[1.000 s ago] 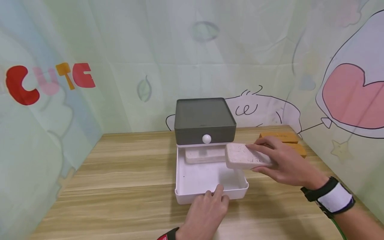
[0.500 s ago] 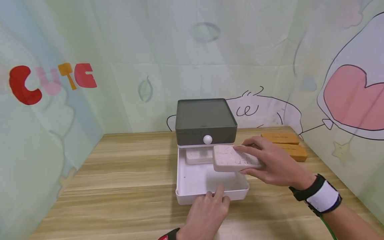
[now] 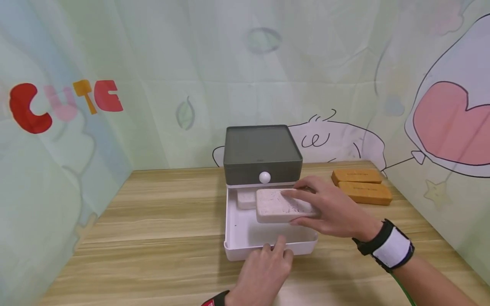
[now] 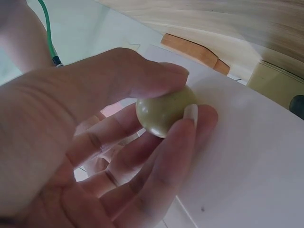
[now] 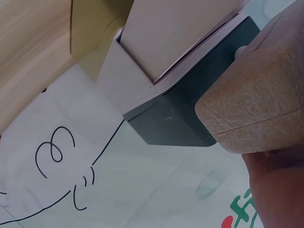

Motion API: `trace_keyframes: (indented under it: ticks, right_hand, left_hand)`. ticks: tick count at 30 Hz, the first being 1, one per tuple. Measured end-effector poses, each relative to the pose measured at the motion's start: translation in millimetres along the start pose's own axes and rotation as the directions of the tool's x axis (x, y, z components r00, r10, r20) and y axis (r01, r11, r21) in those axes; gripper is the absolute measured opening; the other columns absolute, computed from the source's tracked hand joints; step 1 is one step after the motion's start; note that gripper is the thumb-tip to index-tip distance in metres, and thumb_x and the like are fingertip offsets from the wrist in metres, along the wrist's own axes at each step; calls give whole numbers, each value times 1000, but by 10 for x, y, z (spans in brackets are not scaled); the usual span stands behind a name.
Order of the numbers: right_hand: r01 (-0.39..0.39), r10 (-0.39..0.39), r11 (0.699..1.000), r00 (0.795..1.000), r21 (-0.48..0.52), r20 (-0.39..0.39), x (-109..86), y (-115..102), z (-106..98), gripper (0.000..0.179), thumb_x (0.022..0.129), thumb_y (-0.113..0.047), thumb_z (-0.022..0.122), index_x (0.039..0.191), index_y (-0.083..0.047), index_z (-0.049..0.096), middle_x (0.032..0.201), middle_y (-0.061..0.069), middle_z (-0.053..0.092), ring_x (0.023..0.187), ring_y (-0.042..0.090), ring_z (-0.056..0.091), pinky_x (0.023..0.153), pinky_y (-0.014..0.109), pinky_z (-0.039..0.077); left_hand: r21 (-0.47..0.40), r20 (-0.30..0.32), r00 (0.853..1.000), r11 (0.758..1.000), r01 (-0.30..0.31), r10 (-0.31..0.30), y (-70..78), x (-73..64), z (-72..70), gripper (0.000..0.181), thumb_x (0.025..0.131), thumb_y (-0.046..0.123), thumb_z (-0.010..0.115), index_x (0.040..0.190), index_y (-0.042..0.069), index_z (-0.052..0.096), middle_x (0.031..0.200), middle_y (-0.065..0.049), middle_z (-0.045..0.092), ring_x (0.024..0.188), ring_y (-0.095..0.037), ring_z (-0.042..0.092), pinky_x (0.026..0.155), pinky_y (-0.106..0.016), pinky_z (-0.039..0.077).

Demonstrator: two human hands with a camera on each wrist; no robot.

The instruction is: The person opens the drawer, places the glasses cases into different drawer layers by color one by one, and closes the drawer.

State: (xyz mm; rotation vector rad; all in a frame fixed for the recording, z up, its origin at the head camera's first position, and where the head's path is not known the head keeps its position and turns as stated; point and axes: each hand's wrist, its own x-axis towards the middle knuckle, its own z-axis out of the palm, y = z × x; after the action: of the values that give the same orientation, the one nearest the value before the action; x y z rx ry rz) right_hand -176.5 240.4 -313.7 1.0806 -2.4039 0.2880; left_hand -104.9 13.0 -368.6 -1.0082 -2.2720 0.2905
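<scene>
A white bar of soap (image 3: 273, 206) is gripped by my right hand (image 3: 329, 208), thumb on one side and fingers on the other, above the white drawer (image 3: 236, 253). In the right wrist view the scratched bar (image 5: 256, 104) fills the right side, and only part of the right hand (image 5: 278, 185) shows. Another white bar (image 3: 246, 199) lies at the drawer's back, partly hidden by the held one. My left hand (image 3: 264, 272) is at the front of the pulled-out drawer. The left wrist view shows its thumb and fingers pinching the drawer's round knob (image 4: 164, 114).
The drawer belongs to a small cabinet with a dark grey upper unit (image 3: 262, 146) and a white knob (image 3: 264, 177). Two orange-brown soap bars (image 3: 365, 193) lie side by side on the wooden table (image 3: 164, 221) at the right. A printed curtain (image 3: 172, 63) hangs behind.
My right hand has carried the white soap bar leftward and slightly lower over the drawer, uncovering the orange-brown bars. The left hand has stayed at the drawer front.
</scene>
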Motion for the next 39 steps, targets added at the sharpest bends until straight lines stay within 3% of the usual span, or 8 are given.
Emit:
trace_keyframes:
  ticks: [9,14,24,33,39]
  right_hand:
    - [72,-71,997,997,17,-32,165,-74,151,60,77,-46,86,130,-23,69,116,7,66,97,17,61,76,30,51]
    - [48,-49,999,998,12,27,224,-117,213,59,77,-48,86,129,-28,70,117,4,66,96,14,62,74,28,52]
    - [21,-23,1000,990,15,136,262,-177,272,58,78,-55,82,129,-30,70,119,5,65,95,15,64,74,29,53]
    - [-3,8,1000,987,-31,163,284,-219,359,58,76,-60,81,127,-34,71,113,0,67,89,10,60,66,24,46]
    - [-61,70,997,971,-46,227,270,-217,438,59,75,-62,81,128,-37,71,110,-3,66,90,8,56,63,22,41]
  left_hand:
    - [-13,27,1000,1000,-5,5,-5,0,-6,9,81,23,77,87,22,71,94,2,55,56,-8,53,39,-20,35]
    - [-14,36,999,1000,-4,4,-2,-1,-13,11,81,24,77,89,22,71,95,2,55,57,-8,54,40,-20,36]
    - [-4,-27,1000,1000,4,-4,-3,0,15,11,79,23,78,85,21,69,94,2,54,56,-6,53,41,-20,38]
    - [-23,-10,1000,1000,7,-7,-10,1,4,10,80,23,77,86,20,70,95,1,54,56,-6,52,39,-21,36]
    - [-22,-24,1000,1000,9,-10,-4,0,6,12,78,22,79,84,19,69,95,1,54,57,-6,52,39,-21,37]
